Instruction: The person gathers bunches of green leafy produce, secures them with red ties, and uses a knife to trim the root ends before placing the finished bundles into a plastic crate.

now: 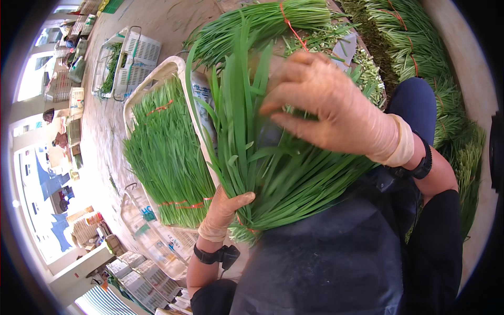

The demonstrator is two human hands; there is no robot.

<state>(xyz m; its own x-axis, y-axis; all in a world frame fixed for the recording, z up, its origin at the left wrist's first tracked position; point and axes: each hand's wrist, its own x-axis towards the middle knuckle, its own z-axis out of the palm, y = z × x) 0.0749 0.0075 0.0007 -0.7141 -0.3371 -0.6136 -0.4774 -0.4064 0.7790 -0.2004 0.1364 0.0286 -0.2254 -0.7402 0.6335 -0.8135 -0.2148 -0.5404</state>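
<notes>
In a thin glove, my left hand (pixel 224 210) grips a bunch of long flat green leaves, which look like garlic chives (pixel 299 185), near its tied base. The leaves fan out over the dark apron on my lap. My right hand (pixel 315 102), gloved too and partly blurred, is above the fanned leaves with its fingers bent and apart; whether a leaf is between them I cannot tell. Beyond it, a bundle of greens (pixel 260 27) with a red tie lies beside cut stem pieces (pixel 368 71).
A white plastic crate (pixel 181 67) full of tied green bundles (pixel 169 153) stands to the left. Further off is another white crate (pixel 141 49) with loose greens. More tied bundles (pixel 413 43) are heaped along the right. Stacked crates (pixel 145 279) stand at the lower left.
</notes>
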